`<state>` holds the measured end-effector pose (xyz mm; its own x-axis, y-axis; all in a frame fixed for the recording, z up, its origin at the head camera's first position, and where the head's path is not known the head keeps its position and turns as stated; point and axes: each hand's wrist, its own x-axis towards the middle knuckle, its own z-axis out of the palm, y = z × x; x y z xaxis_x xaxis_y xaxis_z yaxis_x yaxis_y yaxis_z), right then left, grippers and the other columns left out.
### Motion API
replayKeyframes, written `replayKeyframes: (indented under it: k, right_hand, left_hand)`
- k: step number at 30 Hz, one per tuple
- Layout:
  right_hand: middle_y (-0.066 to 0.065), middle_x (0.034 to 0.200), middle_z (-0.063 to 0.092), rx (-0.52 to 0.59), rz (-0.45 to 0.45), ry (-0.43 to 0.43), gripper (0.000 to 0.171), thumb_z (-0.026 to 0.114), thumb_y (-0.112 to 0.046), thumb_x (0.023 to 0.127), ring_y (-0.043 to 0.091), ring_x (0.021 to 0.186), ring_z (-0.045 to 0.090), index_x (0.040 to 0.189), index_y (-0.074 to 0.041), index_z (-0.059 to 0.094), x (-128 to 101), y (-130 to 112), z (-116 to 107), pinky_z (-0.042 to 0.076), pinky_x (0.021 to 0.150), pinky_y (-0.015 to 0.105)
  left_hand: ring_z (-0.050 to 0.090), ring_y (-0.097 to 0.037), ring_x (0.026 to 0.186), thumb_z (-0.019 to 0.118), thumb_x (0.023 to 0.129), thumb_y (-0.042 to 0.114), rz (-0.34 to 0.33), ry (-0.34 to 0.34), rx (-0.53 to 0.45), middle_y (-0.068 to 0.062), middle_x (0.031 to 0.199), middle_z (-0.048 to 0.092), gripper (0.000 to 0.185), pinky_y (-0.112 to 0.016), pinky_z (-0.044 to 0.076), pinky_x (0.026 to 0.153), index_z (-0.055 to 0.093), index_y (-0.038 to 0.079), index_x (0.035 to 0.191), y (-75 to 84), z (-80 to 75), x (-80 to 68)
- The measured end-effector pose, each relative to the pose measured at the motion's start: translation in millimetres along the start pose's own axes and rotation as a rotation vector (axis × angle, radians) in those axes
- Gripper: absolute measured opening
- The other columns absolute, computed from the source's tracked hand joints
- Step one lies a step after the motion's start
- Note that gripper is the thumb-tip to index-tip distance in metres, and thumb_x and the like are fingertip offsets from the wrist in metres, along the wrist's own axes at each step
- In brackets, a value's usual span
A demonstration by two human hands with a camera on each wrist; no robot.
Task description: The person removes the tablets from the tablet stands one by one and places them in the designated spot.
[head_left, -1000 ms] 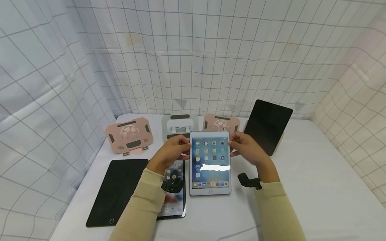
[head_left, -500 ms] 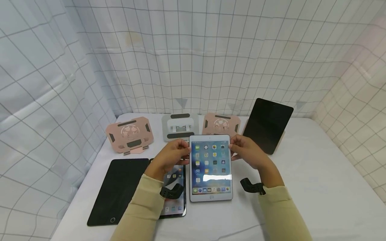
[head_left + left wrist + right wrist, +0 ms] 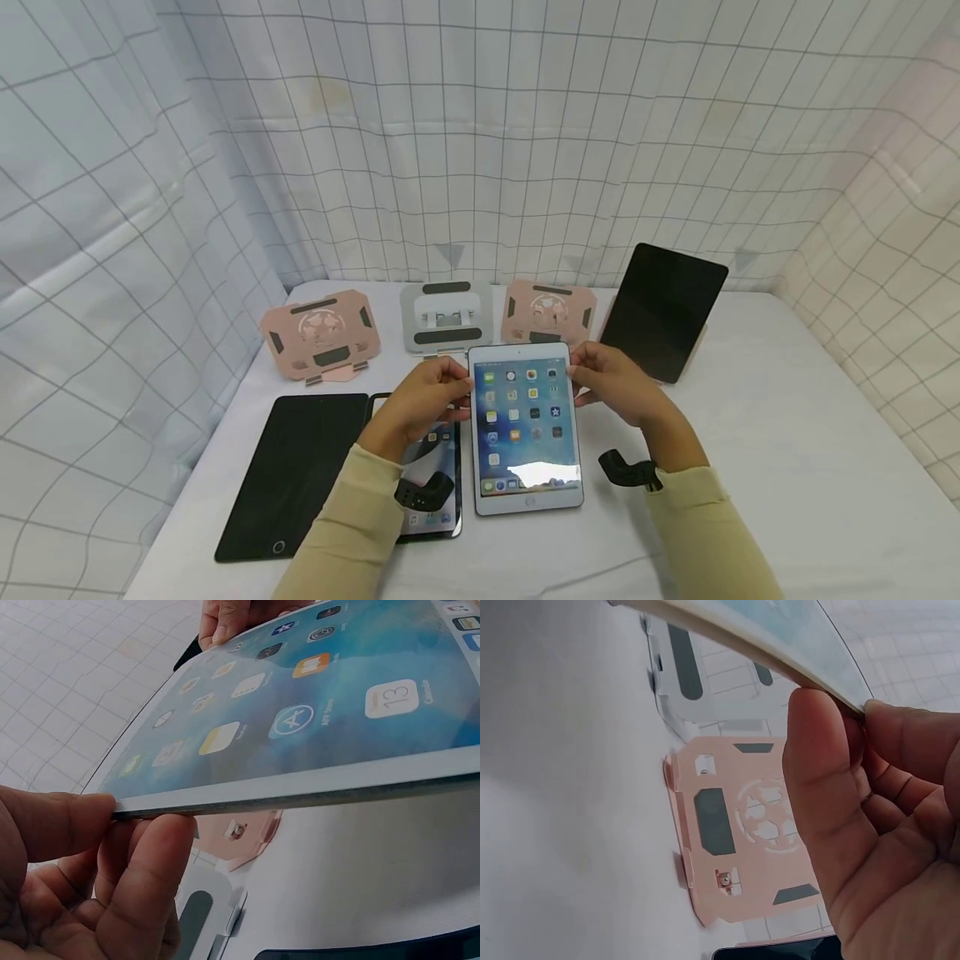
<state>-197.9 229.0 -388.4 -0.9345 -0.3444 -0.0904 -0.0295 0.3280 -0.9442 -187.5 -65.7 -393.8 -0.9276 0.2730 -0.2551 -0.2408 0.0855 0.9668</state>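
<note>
A white-framed tablet [image 3: 525, 433] with a lit home screen is held up by both hands in the middle of the head view. My left hand [image 3: 423, 400] pinches its left edge near the top, thumb on the front and curled fingers behind, as the left wrist view shows of that hand [image 3: 105, 877]. On the opposite edge, my right hand [image 3: 618, 385] pinches in the same way; its thumb and index finger meet at the rim in the right wrist view. Behind the tablet's top stand a grey tablet stand [image 3: 447, 317] and a pink tablet stand [image 3: 549, 308].
A second pink stand [image 3: 322, 333] is at the back left. A dark-screened tablet [image 3: 300, 467] lies at the left, beside a lit tablet [image 3: 442, 458] partly under my left arm. Another dark tablet [image 3: 663, 312] leans at the back right. Grid-patterned white cloth surrounds the white table [image 3: 787, 467].
Both hands have brought the white tablet slightly down in the head view, toward the person, and it has turned a little. The other tablets and the stands stay in place.
</note>
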Motion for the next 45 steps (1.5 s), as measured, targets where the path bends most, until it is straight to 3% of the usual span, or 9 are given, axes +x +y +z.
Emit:
replayKeyframes:
  k: [24,32,45]
  right_hand:
    - [0.017,0.096,0.058,0.057,0.190,-0.002,0.014,0.051,-0.009,0.103,0.026,0.085,0.060,0.110,0.003,0.051,8,21,16,0.059,0.075,0.034]
    - [0.016,0.094,0.059,0.052,0.237,0.035,0.013,0.053,-0.009,0.102,0.025,0.082,0.060,0.108,0.003,0.054,11,22,20,0.058,0.072,0.030]
    - [0.012,0.080,0.060,-0.054,0.267,0.074,0.011,0.058,-0.008,0.099,0.019,0.068,0.058,0.098,0.002,0.060,17,27,28,0.053,0.062,0.026]
  left_hand:
    - [0.056,-0.019,0.076,0.056,0.098,0.000,-0.064,0.063,0.074,-0.013,0.088,0.056,0.004,-0.027,0.058,0.063,0.056,-0.003,0.101,-15.1,-0.2,7.6]
    - [0.056,-0.017,0.071,0.056,0.097,0.000,-0.080,0.086,0.097,-0.012,0.084,0.056,0.005,-0.025,0.057,0.059,0.057,-0.003,0.100,-21.6,0.8,11.6]
    - [0.057,-0.015,0.063,0.055,0.094,-0.003,-0.072,0.167,0.232,-0.013,0.082,0.057,0.004,-0.022,0.054,0.056,0.057,-0.004,0.097,-24.8,8.1,9.8]
